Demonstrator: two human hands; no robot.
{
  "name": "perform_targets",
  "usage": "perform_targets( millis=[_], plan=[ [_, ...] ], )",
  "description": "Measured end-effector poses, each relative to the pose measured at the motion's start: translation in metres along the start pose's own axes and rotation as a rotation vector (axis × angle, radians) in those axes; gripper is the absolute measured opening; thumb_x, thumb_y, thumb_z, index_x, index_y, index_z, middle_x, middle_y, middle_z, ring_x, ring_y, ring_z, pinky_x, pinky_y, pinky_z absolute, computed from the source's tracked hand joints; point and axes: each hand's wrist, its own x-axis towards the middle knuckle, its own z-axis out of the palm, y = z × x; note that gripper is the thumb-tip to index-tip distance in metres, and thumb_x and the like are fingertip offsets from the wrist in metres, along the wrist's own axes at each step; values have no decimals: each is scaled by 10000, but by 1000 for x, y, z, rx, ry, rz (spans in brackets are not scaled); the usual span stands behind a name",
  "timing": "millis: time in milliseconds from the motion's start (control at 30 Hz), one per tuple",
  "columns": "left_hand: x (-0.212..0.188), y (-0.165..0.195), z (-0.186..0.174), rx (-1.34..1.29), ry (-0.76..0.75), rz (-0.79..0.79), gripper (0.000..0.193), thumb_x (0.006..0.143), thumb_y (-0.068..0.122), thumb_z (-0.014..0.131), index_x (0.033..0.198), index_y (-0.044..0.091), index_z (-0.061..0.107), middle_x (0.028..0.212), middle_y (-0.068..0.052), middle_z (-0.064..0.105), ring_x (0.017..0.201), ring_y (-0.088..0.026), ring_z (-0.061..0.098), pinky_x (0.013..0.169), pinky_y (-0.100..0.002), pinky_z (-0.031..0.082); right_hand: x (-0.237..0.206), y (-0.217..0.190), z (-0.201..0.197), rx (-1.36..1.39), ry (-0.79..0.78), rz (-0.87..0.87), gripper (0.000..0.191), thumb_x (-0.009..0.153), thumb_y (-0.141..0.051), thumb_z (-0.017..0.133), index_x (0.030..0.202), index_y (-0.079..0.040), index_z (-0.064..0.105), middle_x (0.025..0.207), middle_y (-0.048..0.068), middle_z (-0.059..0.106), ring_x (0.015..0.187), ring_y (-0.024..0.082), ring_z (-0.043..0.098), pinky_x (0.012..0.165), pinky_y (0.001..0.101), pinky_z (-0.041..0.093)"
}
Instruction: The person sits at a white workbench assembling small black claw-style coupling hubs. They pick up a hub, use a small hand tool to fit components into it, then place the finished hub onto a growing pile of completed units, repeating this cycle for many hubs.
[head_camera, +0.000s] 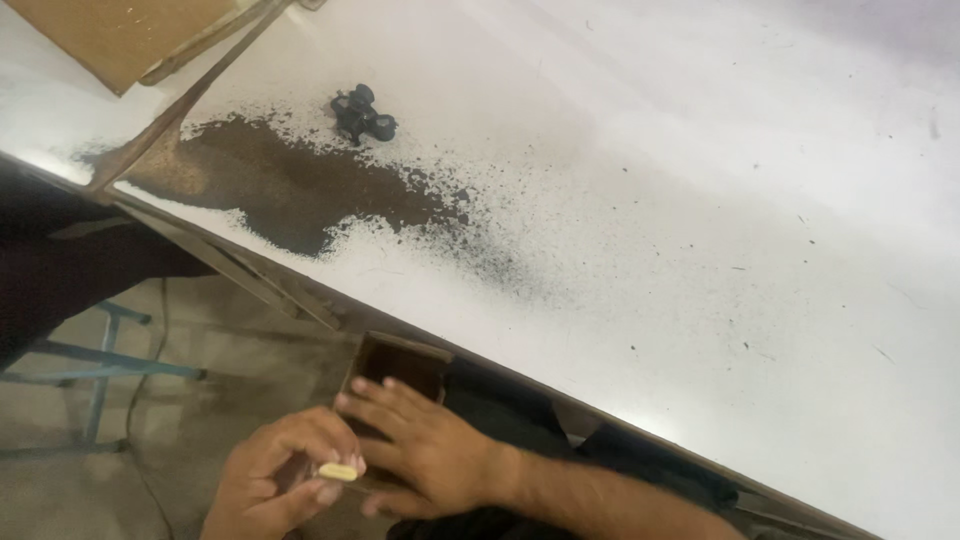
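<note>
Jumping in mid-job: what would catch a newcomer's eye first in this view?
The dark powder spill spread across the white table near its left edge, with a small black part just above it. Below the table edge, the left hand pinches a small yellow piece while the right hand rests on a small brown box.

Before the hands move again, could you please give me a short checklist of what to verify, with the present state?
1. Small yellow piece pinched in the left hand: ok.
2. Right hand rests with open fingers on the brown box: ok.
3. Box supported from below: cannot tell.
4. Dark powder kept together on the white table: not ok, it is scattered.
5. Small black part away from the table edge: ok.
</note>
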Motion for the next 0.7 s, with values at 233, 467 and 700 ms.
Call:
perform_targets(
  millis=[233, 467, 700],
  plan=[
    [116, -46, 95, 570, -124, -67, 181, 920, 225, 746, 1023, 91, 685, 911, -36, 726, 788, -147, 701, 680, -317, 560, -130, -9, -80, 686, -359, 459, 624, 1027, -485, 578, 1449, -26, 585, 1524, 201, 568, 1489, 361, 481, 1231, 460, 354],
    [206, -82, 143, 1008, -275, 197, 302, 917, 292, 703, 1118, 66, 717, 1033, -129, 743, 974, -295, 695, 862, -441, 528, -234, -27, -126, 628, 381, 723, 354, 943, -236, 722, 1222, -18, 717, 1388, 188, 699, 1378, 340, 599, 1155, 497, 439],
    [127, -30, 42, 638, 11, -184, 311, 982, 179, 566, 1220, 53, 722, 1106, -118, 815, 1039, -218, 780, 892, -374, 606, -237, -10, -134, 75, 678, 1122, 269, 980, -235, 598, 1116, -55, 745, 1170, 106, 784, 1167, 274, 725, 1004, 406, 544]
  ],
)
